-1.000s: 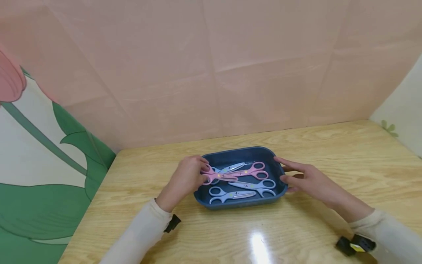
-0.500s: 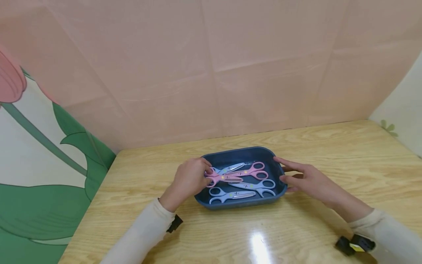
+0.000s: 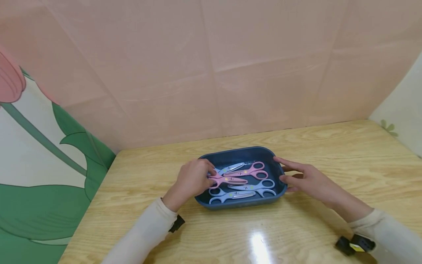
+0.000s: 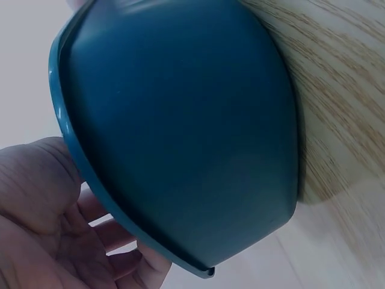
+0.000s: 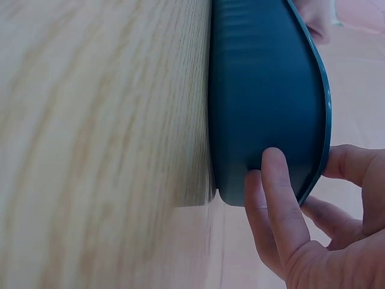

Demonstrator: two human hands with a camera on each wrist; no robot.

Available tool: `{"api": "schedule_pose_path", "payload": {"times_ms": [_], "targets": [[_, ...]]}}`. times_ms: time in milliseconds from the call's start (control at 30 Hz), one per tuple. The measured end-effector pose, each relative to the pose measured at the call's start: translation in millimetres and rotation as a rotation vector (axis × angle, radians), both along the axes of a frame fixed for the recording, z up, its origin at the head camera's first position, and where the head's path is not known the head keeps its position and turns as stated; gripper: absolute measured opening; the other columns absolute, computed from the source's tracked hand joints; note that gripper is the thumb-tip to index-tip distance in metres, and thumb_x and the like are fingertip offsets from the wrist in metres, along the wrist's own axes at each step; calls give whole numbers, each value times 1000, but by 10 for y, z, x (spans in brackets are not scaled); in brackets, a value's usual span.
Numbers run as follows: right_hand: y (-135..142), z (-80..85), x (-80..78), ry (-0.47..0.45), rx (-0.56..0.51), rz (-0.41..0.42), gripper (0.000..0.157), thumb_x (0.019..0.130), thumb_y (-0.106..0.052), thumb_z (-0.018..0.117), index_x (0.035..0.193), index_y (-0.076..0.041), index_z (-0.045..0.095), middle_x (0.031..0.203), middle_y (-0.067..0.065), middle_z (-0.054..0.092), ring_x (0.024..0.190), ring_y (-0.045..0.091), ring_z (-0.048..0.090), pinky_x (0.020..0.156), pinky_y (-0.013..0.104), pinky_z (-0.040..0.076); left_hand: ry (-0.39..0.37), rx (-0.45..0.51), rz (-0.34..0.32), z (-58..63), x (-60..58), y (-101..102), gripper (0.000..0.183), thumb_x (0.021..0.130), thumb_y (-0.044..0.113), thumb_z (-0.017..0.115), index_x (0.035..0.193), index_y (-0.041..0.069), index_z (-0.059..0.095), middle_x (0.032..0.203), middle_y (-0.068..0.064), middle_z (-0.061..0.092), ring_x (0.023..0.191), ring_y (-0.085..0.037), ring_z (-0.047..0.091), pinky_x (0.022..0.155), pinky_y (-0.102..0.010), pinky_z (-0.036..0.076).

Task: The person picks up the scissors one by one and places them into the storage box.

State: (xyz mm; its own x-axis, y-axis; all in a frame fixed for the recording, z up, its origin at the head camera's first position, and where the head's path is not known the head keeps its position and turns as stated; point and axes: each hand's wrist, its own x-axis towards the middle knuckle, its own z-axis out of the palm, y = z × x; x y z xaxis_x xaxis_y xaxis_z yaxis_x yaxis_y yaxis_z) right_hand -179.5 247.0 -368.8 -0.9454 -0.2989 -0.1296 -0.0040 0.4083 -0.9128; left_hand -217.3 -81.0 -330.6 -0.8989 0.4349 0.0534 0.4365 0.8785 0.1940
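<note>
In the head view, a dark blue plastic basin (image 3: 230, 206) stands on the table with several pairs of scissors inside. My left hand (image 3: 192, 179) reaches over its left rim and pinches the handles of pink scissors (image 3: 227, 179), whose blades point right. Those handles are partly hidden by the fingers. Beneath and around lie a second pair of pink scissors (image 3: 250, 171) and several light blue scissors (image 3: 235, 195). At the opposite end my right hand (image 3: 306, 179) holds the basin's rim, fingers (image 5: 278, 186) against the outer wall in the right wrist view.
The wood-grain table (image 3: 148, 176) extends around the basin. Behind it hangs a pinkish sheet (image 3: 211, 73); a panel with a green leaf and flower print (image 3: 49, 165) is at the left. A pale wall (image 3: 402, 110) borders the right side.
My left hand has shifted right with the pink scissors, so they lie further over the other scissors in the basin. My right hand and the basin have stayed put.
</note>
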Motion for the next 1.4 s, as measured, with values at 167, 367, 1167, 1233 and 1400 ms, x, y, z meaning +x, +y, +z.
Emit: {"api": "schedule_pose_path", "payload": {"times_ms": [167,367,1167,1233,1400], "targets": [[-1,-3,-4,1,-5,-1,65,100,-24,61,157,-21,31,147,35,39,108,27,68,79,33,63,-1,-2,0,-20,-28,18,14,82,21,80,96,18,81,113,2,75,106,-21,69,80,-38,61],[-5,-17,-4,8,-21,7,65,100,-22,61,157,-19,30,146,36,39,106,25,69,79,33,63,10,1,-38,-57,-49,44,13,82,20,80,93,16,81,110,1,75,105,-21,69,86,-38,59],[-31,-12,-13,5,-4,4,66,100,-22,61,157,-21,30,146,36,39,107,26,69,81,34,62,-4,34,-41,-174,-71,160,12,82,19,82,93,16,81,97,1,64,85,-16,63,74,-29,55],[-30,-16,-16,7,-2,5,65,100,-23,61,157,-21,30,146,36,39,107,26,69,80,33,62,14,16,-48,-174,-68,157,12,82,21,82,94,17,81,99,0,65,86,-17,64,74,-30,56],[-34,-16,-21,15,-16,13,65,100,-21,60,157,-20,30,145,36,40,107,26,69,80,34,63,39,9,-44,-150,-55,110,16,82,26,82,96,19,81,106,1,67,92,-19,66,73,-34,57]]}}
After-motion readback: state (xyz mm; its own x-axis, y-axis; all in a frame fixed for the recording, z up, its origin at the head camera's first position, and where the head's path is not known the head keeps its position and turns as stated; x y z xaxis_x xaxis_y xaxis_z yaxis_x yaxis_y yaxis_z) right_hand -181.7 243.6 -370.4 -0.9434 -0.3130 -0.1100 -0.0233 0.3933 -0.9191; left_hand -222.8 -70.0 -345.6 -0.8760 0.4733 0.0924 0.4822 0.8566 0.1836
